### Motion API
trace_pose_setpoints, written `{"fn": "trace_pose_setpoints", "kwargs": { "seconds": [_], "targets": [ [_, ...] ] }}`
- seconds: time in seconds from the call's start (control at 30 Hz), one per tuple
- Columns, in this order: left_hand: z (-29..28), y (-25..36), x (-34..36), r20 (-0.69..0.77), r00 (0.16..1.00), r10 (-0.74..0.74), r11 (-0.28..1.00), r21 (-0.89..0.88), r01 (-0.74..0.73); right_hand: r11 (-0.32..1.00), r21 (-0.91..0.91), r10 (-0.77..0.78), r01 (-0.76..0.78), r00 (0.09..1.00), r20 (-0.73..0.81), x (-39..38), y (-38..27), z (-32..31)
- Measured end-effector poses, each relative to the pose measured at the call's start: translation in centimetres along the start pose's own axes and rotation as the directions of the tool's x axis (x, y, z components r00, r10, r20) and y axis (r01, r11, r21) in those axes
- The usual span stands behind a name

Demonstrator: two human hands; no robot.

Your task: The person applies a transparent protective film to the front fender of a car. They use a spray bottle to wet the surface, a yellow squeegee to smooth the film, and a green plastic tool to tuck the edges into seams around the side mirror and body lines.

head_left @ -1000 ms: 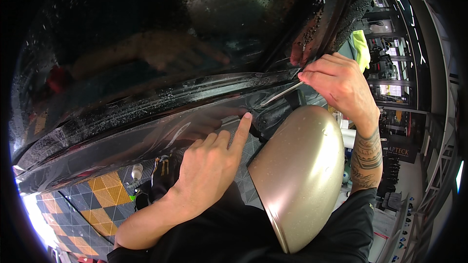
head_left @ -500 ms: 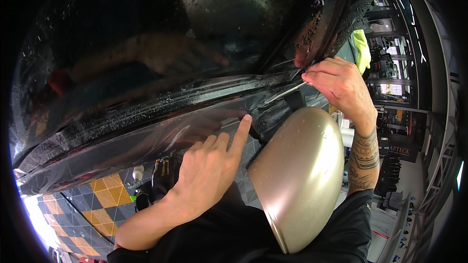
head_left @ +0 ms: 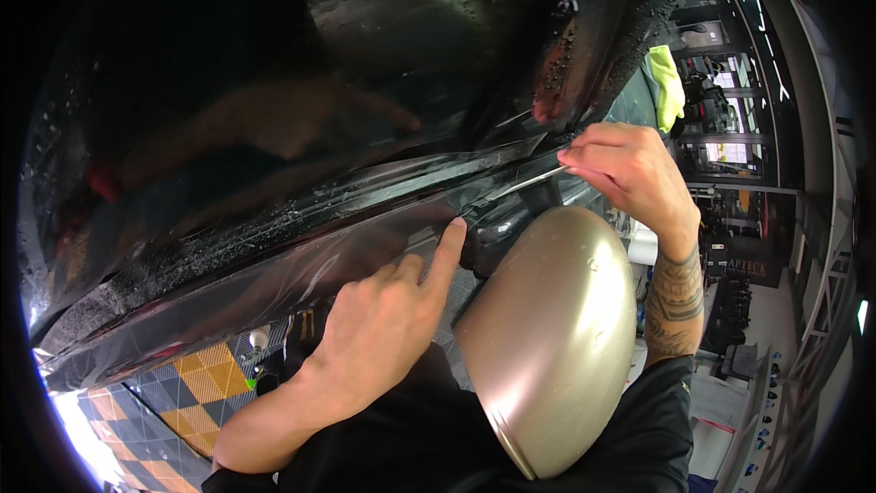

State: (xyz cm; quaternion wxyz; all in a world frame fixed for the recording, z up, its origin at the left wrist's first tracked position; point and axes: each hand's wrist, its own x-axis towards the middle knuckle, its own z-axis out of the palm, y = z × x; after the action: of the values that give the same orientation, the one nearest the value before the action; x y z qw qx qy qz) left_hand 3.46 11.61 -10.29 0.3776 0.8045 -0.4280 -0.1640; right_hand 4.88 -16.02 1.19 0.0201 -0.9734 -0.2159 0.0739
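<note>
fingers of the right hand [head_left: 625, 169] pinched a pale strip [head_left: 525, 185] by its upper end; its long axis slanted down-left toward the left hand [head_left: 379, 319], 1 finger extended.

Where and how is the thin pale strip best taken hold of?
Probably by a pinch grip at its upper right end, coming from the right, where the right hand holds it. The thin pale strip is narrow and slants up to the right; its lower end lies close to the dark panel, and the beige mirror housing crowds the near side.
</note>
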Motion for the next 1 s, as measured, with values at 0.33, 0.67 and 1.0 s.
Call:
{"fn": "trace_pose_setpoints", "kwargs": {
  "seconds": [0.33,0.67,1.0],
  "targets": [
    [-0.5,-0.1,0.4,0.023,1.000,-0.002,0.999,-0.051,0.004,0.998,0.067,0.002,-0.012,0.990,0.139,1.7,0.7,-1.0],
    [-0.8,-0.3,0.4,0.016,1.000,-0.003,0.998,-0.055,0.004,0.998,0.053,0.025,-0.035,0.983,0.184,2.1,0.5,-1.9],
    [-2.4,0.9,1.4,0.108,0.992,-0.070,0.987,0.152,0.054,0.997,0.013,0.073,-0.078,0.972,0.224,1.9,0.8,-2.7]
  ]
}}
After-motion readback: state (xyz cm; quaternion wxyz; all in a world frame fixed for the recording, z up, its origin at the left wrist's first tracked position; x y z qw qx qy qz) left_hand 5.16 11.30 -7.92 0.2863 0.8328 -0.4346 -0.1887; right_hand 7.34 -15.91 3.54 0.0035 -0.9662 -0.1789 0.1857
